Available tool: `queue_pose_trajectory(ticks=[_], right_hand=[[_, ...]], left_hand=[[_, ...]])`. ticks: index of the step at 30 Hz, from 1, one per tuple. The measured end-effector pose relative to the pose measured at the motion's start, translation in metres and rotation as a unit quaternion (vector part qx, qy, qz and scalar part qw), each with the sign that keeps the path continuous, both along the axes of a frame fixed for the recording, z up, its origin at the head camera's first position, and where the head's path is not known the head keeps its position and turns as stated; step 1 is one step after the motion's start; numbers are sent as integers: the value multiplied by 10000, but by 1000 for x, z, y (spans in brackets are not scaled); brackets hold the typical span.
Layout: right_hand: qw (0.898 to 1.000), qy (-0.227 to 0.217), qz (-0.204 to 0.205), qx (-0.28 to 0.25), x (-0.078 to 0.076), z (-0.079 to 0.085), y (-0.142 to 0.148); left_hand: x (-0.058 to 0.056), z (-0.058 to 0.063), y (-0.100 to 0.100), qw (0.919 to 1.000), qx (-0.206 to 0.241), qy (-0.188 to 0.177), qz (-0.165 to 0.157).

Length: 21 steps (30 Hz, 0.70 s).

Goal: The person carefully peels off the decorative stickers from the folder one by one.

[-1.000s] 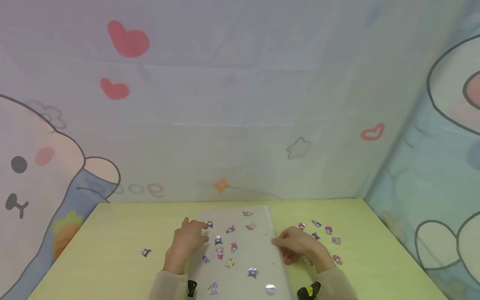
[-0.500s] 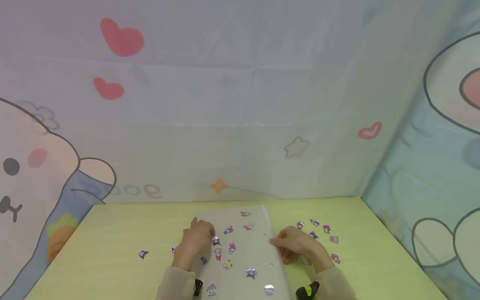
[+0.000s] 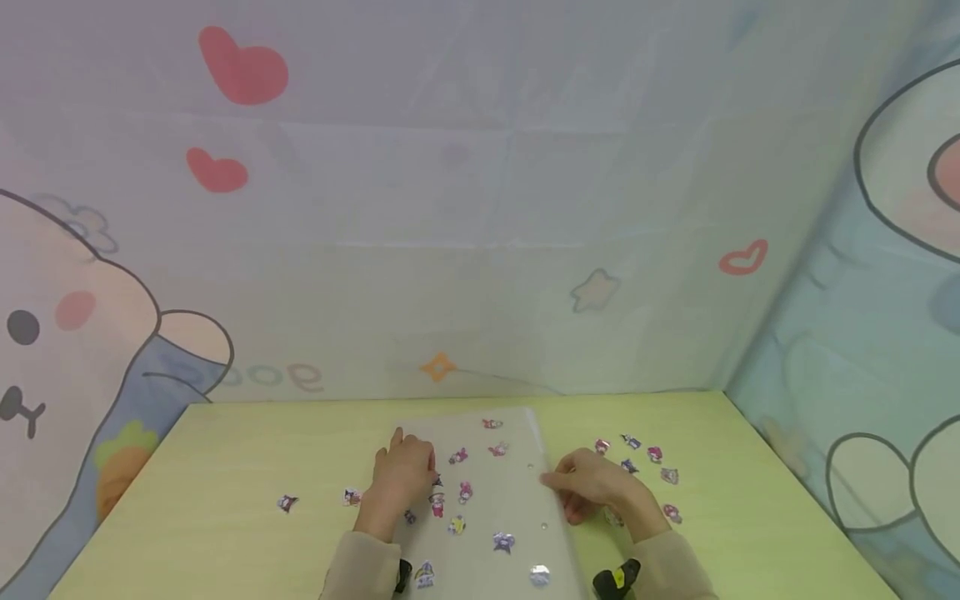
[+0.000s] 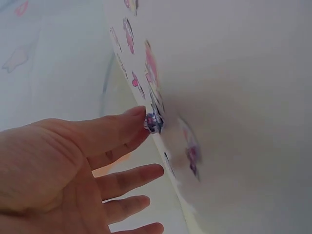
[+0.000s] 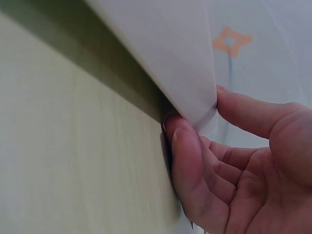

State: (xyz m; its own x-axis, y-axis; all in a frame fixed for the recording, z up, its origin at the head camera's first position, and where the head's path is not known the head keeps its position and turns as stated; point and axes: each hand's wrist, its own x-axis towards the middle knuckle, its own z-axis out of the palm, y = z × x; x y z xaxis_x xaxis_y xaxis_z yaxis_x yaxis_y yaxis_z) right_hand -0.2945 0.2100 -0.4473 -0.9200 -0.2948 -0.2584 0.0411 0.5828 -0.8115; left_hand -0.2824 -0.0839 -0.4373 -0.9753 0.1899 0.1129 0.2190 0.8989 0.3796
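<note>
A white sheet [image 3: 517,500] dotted with small cartoon stickers lies lengthwise before me. My left hand [image 3: 401,475] is over its left side. In the left wrist view, the thumb and index finger pinch a small purple sticker [image 4: 153,123] at the sheet's surface, while the other fingers spread loosely. A pink-and-white sticker [image 3: 437,504] lies just below those fingertips. On the right edge of the sheet, my right hand [image 3: 588,483] grips it, thumb [image 5: 243,109] on the upper face and curled fingers [image 5: 187,158] underneath. That edge is raised off the table in the right wrist view.
Loose stickers [image 3: 655,455] are scattered on the yellow table [image 3: 735,533] right of the sheet. Two more, a purple sticker [image 3: 287,503] and a white-and-purple sticker [image 3: 351,497], lie to the left. A printed cloth [image 3: 480,208] hangs behind the table.
My left hand has moved rightward over the sheet, to the dark sticker in the middle left, uncovering a loose sticker on the table. The right hand keeps its grip on the sheet's edge.
</note>
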Motion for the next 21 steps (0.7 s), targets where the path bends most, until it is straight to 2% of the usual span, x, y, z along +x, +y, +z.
queue_pose_trajectory(ticks=[4, 10, 17, 21], right_hand=[[10000, -4, -19, 45, 0, 0, 0], [10000, 0, -38, 29, 0, 0, 0], [10000, -8, 18, -56, -1, 0, 0], [10000, -17, 7, -82, 0, -1, -1]], left_hand=[[0, -1, 1, 9999, -91, -76, 72], [1, -2, 3, 9999, 3, -84, 73], [2, 0, 4, 9997, -162, -160, 95], [3, 0, 4, 9997, -194, -84, 131]])
